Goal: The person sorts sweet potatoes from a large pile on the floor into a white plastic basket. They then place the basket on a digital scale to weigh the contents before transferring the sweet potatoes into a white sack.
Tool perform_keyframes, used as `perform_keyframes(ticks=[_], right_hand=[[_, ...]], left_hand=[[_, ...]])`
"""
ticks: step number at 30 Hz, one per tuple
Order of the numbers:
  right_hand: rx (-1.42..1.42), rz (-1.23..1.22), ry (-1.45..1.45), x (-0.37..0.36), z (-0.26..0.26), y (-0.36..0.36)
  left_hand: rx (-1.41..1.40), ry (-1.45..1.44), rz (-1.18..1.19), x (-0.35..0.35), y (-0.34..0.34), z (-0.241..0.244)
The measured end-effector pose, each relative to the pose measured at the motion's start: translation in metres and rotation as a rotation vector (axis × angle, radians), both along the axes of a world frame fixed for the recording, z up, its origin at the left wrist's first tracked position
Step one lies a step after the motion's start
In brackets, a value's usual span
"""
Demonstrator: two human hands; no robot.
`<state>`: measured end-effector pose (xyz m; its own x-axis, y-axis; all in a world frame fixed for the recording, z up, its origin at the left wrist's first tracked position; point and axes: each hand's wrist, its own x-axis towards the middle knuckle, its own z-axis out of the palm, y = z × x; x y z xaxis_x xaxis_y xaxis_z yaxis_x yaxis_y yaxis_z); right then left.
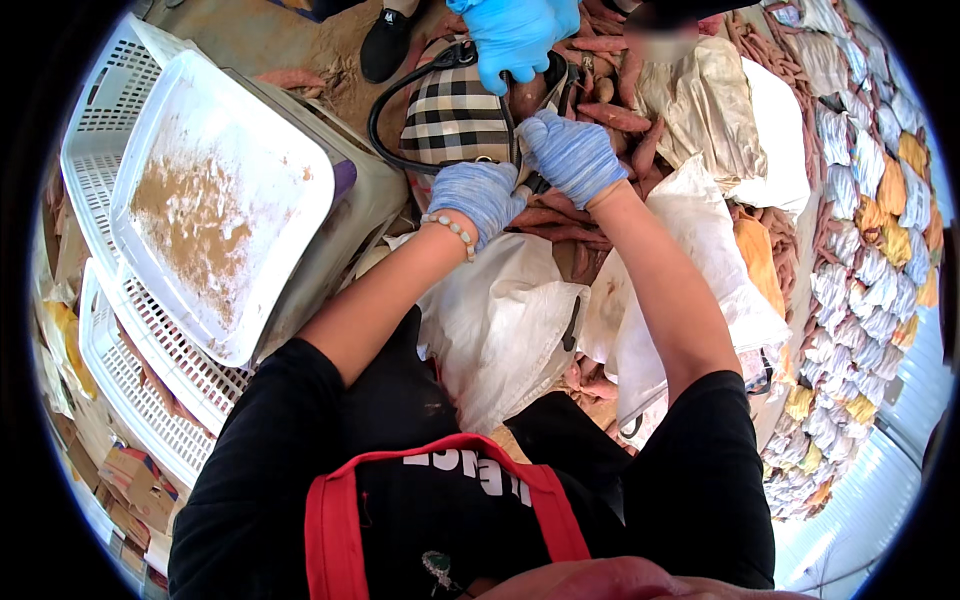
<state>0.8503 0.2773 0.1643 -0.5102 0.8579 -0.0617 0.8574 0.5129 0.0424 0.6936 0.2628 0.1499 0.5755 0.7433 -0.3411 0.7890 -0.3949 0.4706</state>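
Note:
A black, white and tan checked handbag (pixel 457 120) with black handles lies before me on heaped sweet potatoes (pixel 619 116). In a blue knit glove, my left hand (pixel 476 199) grips the near edge of the bag beside its zipper. My right hand (pixel 574 154), gloved alike, is closed on the bag's edge at the right end of the opening. Across from me, another person's hand in a bright blue glove (pixel 521 37) holds the far side of the bag. Something reddish-brown, perhaps a sweet potato (pixel 527 94), shows in the opening.
At left, a white plastic tray (pixel 225 202) with dried soil rests by white perforated crates (pixel 150 382). White woven sacks (pixel 499 315) lie close below my hands and at right. A black shoe (pixel 386 45) stands beyond the bag. Stacked filled bags (pixel 862 247) line the far right.

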Motion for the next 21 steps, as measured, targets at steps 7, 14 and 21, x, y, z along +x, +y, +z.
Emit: perform_keyframes(ticks=[7, 14, 21], right_hand=[[0.084, 0.017, 0.057, 0.009, -0.01, 0.01], [0.086, 0.001, 0.082, 0.007, -0.008, -0.004], [0.216, -0.306, 0.539, 0.01, -0.034, -0.027]], left_hand=[[0.001, 0.001, 0.025, 0.005, 0.0, 0.0], [0.007, 0.032, 0.046, 0.007, 0.003, 0.001], [0.061, -0.008, 0.109, 0.009, -0.002, 0.003]])
